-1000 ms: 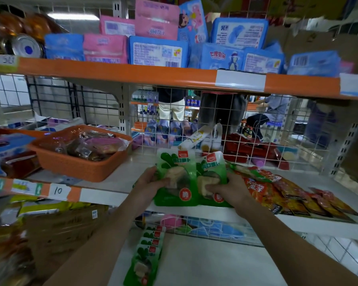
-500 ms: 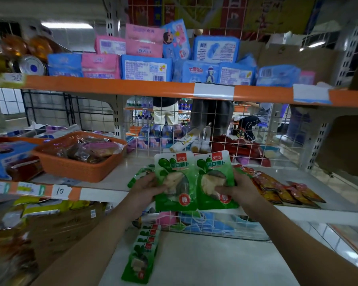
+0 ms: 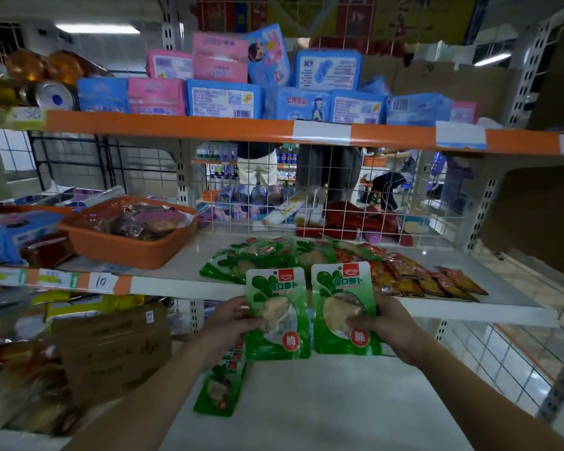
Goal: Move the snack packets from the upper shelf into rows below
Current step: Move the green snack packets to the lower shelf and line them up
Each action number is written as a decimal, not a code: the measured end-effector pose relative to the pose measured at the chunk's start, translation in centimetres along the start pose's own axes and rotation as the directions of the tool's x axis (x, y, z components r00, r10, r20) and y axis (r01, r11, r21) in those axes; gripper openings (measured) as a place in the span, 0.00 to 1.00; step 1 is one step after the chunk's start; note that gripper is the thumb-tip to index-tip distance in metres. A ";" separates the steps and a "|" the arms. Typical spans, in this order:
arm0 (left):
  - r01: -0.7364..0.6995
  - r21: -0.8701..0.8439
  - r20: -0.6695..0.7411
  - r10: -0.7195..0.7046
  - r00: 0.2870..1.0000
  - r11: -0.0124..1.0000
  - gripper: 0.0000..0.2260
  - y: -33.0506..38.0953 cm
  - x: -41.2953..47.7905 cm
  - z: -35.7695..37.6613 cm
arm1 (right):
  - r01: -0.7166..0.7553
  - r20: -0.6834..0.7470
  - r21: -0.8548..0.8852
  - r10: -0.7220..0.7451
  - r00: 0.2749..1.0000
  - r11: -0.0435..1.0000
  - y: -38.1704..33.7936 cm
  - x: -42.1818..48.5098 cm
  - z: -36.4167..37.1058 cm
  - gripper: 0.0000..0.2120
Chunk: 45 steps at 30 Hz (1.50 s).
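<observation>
My left hand [image 3: 228, 323] grips a green snack packet [image 3: 279, 315] by its left edge, held upright. Beside it my right hand [image 3: 385, 327] grips a second green packet [image 3: 344, 309] by its right edge. Both packets hang in front of the white shelf's front lip [image 3: 453, 309], above the lower white shelf [image 3: 323, 402]. More green packets [image 3: 251, 260] lie flat on the upper shelf behind them. A row of overlapping green packets [image 3: 220, 385] lies on the lower shelf, below my left hand.
Red and orange snack packets [image 3: 417, 275] lie on the upper shelf to the right. An orange basket [image 3: 127, 245] of wrapped goods stands at its left. A cardboard box [image 3: 111, 349] sits left of the lower shelf. A wire grid [image 3: 306, 190] backs the shelf.
Both hands have drawn the two green packets off the upper shelf, toward me and down to its front edge. The packets left on the shelf are now uncovered.
</observation>
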<state>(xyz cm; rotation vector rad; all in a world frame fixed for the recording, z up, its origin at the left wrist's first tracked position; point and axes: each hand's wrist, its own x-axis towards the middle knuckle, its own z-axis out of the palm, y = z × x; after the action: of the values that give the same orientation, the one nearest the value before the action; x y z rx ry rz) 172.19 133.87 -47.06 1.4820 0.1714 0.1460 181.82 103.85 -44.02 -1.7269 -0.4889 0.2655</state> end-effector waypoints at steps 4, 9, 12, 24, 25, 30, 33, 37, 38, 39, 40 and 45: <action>0.052 0.091 0.002 -0.053 0.999 0.995 0.18 -2.9 -0.3 -1.0 | -0.055 0.065 0.014 0.054 0.996 0.998 2.9 -1.1 0.7 0.19; 0.090 0.165 0.017 -0.094 0.995 0.982 0.14 -6.1 -1.1 -1.4 | -0.138 0.090 -0.037 0.141 0.986 0.990 6.9 -2.0 2.2 0.19; 0.124 0.138 0.033 -0.130 0.991 0.983 0.15 -7.8 -1.4 -2.1 | -0.182 0.089 -0.040 0.185 0.979 0.982 9.4 -1.9 3.5 0.20; 0.293 0.112 -0.095 -0.283 0.954 0.950 0.17 -15.8 3.0 -6.6 | -0.350 0.045 -0.013 0.350 0.936 0.937 18.8 3.8 9.0 0.18; 0.298 0.106 -0.106 -0.288 0.952 0.949 0.16 -16.3 3.6 -7.0 | -0.352 0.046 -0.010 0.352 0.935 0.936 19.4 4.6 9.7 0.17; 0.329 0.130 -0.184 -0.304 0.935 0.935 0.18 -19.4 6.9 -10.5 | -0.376 0.071 0.006 0.375 0.924 0.927 22.7 8.6 12.5 0.17; 0.310 0.211 -0.180 -0.275 0.945 0.927 0.16 -20.9 9.0 -12.6 | -0.380 0.077 -0.008 0.379 0.922 0.925 24.6 10.8 14.2 0.17; 0.300 0.295 -0.191 -0.251 0.949 0.907 0.17 -22.9 11.9 -15.3 | -0.379 0.065 0.011 0.377 0.924 0.925 27.0 13.6 16.4 0.17; 0.307 0.309 -0.188 -0.258 0.948 0.900 0.17 -23.5 12.5 -15.9 | -0.381 0.056 0.018 0.379 0.924 0.925 27.6 14.3 17.0 0.17; 0.317 0.321 -0.187 -0.269 0.945 0.893 0.16 -23.9 13.1 -16.5 | -0.384 0.048 0.026 0.382 0.923 0.923 28.2 15.0 17.6 0.17; 0.325 0.330 -0.182 -0.278 0.943 0.886 0.15 -24.5 13.6 -17.0 | -0.389 0.045 0.034 0.388 0.921 0.921 28.8 15.6 18.2 0.17; 0.399 0.329 -0.192 -0.353 0.916 0.856 0.13 -27.9 15.0 -17.9 | -0.427 0.023 0.012 0.427 0.904 0.904 32.3 17.4 20.4 0.17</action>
<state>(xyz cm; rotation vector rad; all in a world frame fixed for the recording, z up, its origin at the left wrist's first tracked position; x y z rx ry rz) 182.97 152.06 -76.67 1.7769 0.6165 -0.1206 193.97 124.84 -78.30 -1.8038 -0.1132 0.5996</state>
